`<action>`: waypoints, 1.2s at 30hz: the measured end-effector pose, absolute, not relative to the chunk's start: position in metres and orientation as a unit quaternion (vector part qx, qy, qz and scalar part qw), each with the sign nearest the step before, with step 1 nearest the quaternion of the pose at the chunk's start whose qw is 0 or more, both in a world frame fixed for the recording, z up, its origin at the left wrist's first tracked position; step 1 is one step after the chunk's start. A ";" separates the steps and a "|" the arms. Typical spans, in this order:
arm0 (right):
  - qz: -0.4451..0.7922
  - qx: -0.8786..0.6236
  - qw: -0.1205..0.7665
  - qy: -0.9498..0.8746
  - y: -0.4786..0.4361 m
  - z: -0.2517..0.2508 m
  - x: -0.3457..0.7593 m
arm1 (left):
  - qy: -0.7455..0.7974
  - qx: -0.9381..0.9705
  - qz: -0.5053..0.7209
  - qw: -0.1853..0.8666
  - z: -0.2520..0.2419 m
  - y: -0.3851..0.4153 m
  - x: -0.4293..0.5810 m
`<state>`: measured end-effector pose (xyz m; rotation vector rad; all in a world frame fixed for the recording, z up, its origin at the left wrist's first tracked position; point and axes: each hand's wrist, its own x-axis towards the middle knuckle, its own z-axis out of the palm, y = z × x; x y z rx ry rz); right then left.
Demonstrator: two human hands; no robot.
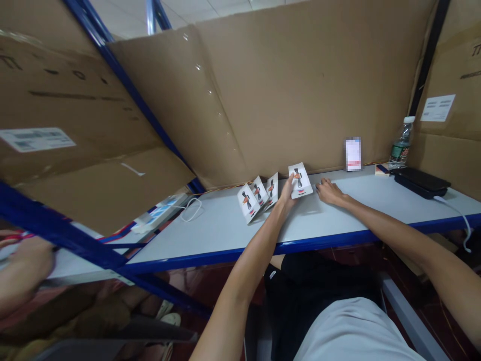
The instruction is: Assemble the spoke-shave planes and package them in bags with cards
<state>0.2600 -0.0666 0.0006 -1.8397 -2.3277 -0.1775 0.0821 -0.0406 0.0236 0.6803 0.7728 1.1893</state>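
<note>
My left hand (287, 193) is closed on the left edge of a white printed package (303, 184), which shows a black and orange item. The package is held tilted just above the tabletop. To its left, three similar white packages (248, 204) stand leaning in a row on the table. My right hand (329, 192) rests on the table right of the held package, apart from it. Its fingers are curled and bunched together; a small dark spot shows near the fingertips, and I cannot make out what is in them.
A phone-like screen (352, 154) leans on the cardboard wall (300, 90). At right are a water bottle (401, 145), a black case (421, 181) and a white cable. A looped white cord (192, 209) lies left. Another person's hand (32, 258) is beyond the blue frame (93, 253).
</note>
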 end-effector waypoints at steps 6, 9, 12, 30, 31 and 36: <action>-0.080 -0.623 0.088 -0.773 -0.074 0.006 0.258 | 0.260 0.307 0.527 0.749 0.031 -0.046 0.075; -0.057 -0.621 0.086 -0.777 -0.077 0.007 0.258 | 0.254 0.311 0.539 0.740 0.031 -0.046 0.075; -0.057 -0.618 0.078 -0.781 -0.076 0.006 0.258 | 0.246 0.322 0.533 0.743 0.030 -0.045 0.075; -0.069 -0.607 0.073 -0.788 -0.064 0.000 0.265 | 0.220 0.284 0.524 0.772 0.036 -0.051 0.078; -0.071 -0.607 0.067 -0.789 -0.063 0.000 0.265 | 0.217 0.285 0.519 0.776 0.036 -0.051 0.077; -0.112 -0.595 0.049 -0.794 -0.058 -0.002 0.268 | 0.199 0.282 0.501 0.794 0.035 -0.050 0.078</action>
